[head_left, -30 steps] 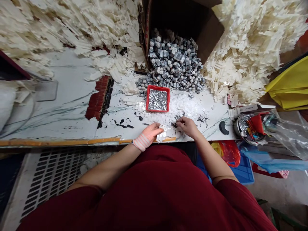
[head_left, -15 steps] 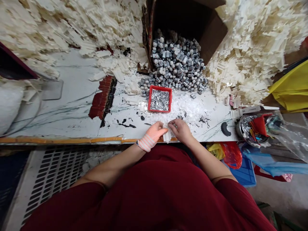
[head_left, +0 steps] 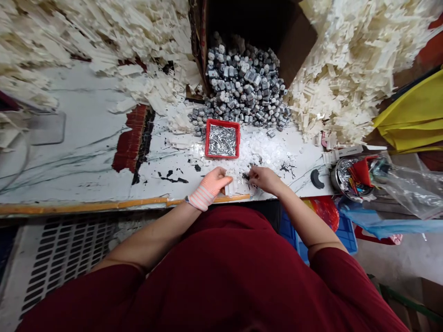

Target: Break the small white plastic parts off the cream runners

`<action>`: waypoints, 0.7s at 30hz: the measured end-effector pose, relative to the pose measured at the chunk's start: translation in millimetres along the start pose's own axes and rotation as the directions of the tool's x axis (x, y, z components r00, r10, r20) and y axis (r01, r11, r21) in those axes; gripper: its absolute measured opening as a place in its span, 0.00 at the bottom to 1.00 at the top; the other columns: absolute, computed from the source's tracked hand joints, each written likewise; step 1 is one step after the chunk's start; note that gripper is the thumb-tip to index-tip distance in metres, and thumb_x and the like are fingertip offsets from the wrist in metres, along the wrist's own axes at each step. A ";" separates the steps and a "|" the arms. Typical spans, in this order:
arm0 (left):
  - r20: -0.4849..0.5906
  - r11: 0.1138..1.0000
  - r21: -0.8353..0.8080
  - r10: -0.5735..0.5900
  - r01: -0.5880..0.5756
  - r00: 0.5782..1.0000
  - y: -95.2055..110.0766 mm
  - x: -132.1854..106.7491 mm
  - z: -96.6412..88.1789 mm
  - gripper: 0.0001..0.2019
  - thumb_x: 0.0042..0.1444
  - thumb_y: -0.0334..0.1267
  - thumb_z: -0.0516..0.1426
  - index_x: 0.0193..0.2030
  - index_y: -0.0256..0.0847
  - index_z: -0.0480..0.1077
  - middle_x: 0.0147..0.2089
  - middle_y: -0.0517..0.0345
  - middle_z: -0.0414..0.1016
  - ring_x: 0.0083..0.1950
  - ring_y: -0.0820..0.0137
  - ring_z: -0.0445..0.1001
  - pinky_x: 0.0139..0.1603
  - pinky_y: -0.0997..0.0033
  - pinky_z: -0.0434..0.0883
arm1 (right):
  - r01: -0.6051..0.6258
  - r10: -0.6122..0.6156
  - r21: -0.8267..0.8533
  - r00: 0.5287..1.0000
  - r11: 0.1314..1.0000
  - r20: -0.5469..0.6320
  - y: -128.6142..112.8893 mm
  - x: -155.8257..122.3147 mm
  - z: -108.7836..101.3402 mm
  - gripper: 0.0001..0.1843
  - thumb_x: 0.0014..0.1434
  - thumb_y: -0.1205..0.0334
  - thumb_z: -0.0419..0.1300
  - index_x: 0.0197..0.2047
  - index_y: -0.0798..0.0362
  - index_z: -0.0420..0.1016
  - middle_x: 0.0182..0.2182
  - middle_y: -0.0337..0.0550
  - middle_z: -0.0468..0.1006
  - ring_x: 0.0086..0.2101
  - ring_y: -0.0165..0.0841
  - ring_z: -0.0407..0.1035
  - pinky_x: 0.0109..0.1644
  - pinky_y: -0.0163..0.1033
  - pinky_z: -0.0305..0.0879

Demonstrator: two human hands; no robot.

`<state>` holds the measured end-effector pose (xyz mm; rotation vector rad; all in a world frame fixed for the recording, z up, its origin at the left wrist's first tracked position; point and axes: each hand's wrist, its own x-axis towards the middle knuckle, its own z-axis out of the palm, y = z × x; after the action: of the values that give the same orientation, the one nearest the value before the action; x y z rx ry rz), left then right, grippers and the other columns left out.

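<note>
Paint-chipped bench [head_left: 86, 138] below, the gloved left hand [head_left: 211, 184] grips a white plastic piece [head_left: 232, 188], the right hand [head_left: 266, 179] pinches nearly shut, contents unclear; anything small could slip into the loose scraps [head_left: 263, 150].

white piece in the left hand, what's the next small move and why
Probably bring the right hand across to the white piece held by the left hand: its fingertips are on small dark bits beside it, seemingly picking one up.
</note>
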<state>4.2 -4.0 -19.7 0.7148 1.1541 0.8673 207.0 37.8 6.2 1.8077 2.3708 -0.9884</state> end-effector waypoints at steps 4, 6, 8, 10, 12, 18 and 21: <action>-0.036 1.000 0.004 0.002 -0.002 0.999 -4.8 -1.3 -9.2 0.14 0.42 0.39 0.62 0.33 0.40 0.62 0.21 0.68 0.62 0.20 0.76 0.64 0.21 0.77 0.64 | 0.004 0.015 -0.294 0.998 0.956 0.062 -6.0 2.0 21.8 0.11 0.53 0.69 0.56 0.40 0.50 0.73 0.37 0.43 0.79 0.37 0.35 0.72 0.34 0.34 0.58; -0.040 1.000 -0.005 -0.002 0.002 0.999 -5.8 -2.4 -10.2 0.14 0.42 0.40 0.62 0.33 0.39 0.63 0.21 0.68 0.62 0.20 0.76 0.64 0.21 0.76 0.64 | 0.001 0.028 -0.322 0.996 0.947 0.087 -7.0 3.4 26.8 0.12 0.53 0.70 0.55 0.41 0.50 0.73 0.38 0.44 0.79 0.37 0.36 0.72 0.34 0.34 0.58; -0.045 1.000 -0.022 -0.019 0.018 0.999 -5.7 -3.5 -9.0 0.14 0.42 0.39 0.62 0.33 0.39 0.63 0.21 0.68 0.62 0.20 0.76 0.64 0.20 0.77 0.64 | 0.006 0.026 -0.293 0.994 0.956 0.103 -5.3 3.6 26.3 0.14 0.52 0.71 0.56 0.42 0.50 0.73 0.39 0.44 0.79 0.38 0.36 0.72 0.35 0.34 0.59; -0.046 0.999 -0.038 -0.036 0.034 0.998 -5.3 -4.6 -6.0 0.14 0.41 0.39 0.62 0.33 0.40 0.62 0.21 0.68 0.63 0.20 0.75 0.65 0.19 0.76 0.63 | 0.001 0.012 -0.204 0.998 0.979 0.063 -2.7 2.2 22.4 0.14 0.50 0.71 0.57 0.41 0.51 0.74 0.38 0.44 0.79 0.38 0.35 0.71 0.37 0.34 0.61; -0.037 0.998 -0.046 -0.039 0.038 0.999 -5.1 -5.9 -1.8 0.14 0.41 0.39 0.61 0.33 0.40 0.62 0.21 0.67 0.65 0.21 0.73 0.67 0.19 0.75 0.65 | -0.018 0.017 -0.028 0.999 0.999 -0.042 -1.8 -0.4 18.2 0.11 0.51 0.69 0.57 0.39 0.53 0.75 0.35 0.43 0.79 0.36 0.33 0.71 0.39 0.34 0.62; -0.011 1.000 -0.016 0.002 -0.002 1.000 -5.4 -10.1 8.3 0.13 0.43 0.37 0.61 0.33 0.40 0.61 0.23 0.67 0.67 0.24 0.72 0.70 0.26 0.72 0.68 | 0.108 -0.025 0.535 0.987 0.838 -0.160 -19.4 -7.0 19.8 0.12 0.56 0.54 0.57 0.34 0.55 0.73 0.29 0.40 0.77 0.29 0.29 0.69 0.35 0.34 0.65; -0.007 0.999 -0.026 0.024 -0.024 1.000 -3.9 -12.7 9.2 0.13 0.43 0.37 0.62 0.33 0.40 0.61 0.24 0.66 0.68 0.26 0.72 0.70 0.27 0.73 0.68 | 0.168 -0.077 0.440 0.973 0.882 -0.216 -30.7 -10.9 24.5 0.10 0.57 0.56 0.56 0.33 0.54 0.72 0.30 0.41 0.76 0.31 0.29 0.69 0.37 0.34 0.64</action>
<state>11.9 -17.3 -14.7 0.7059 1.1406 0.9040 175.2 12.4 5.0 1.9899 2.5562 -1.5706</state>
